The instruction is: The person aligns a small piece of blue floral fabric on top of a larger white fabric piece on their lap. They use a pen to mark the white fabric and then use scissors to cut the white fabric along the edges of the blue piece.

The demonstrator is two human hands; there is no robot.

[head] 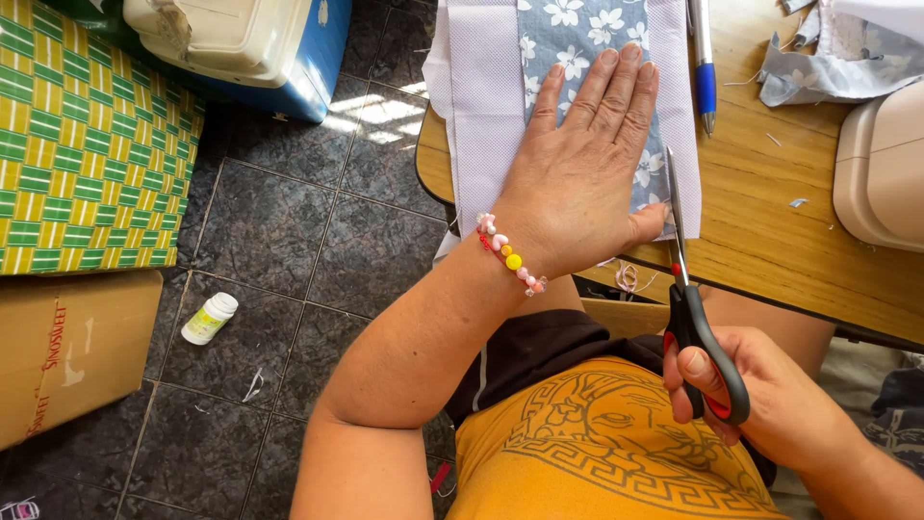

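Note:
My left hand lies flat, fingers together, on a blue floral fabric piece that rests on white interfacing at the edge of a wooden table. A beaded bracelet circles that wrist. My right hand grips black-and-red scissors by the handles. Their blades point up and reach into the fabric's lower right edge beside my left thumb.
A blue-and-silver pen lies on the table by fabric scraps. A beige sewing machine stands at the right. On the dark tiled floor are a small white bottle, a cardboard box, a green-yellow woven mat and a blue cooler.

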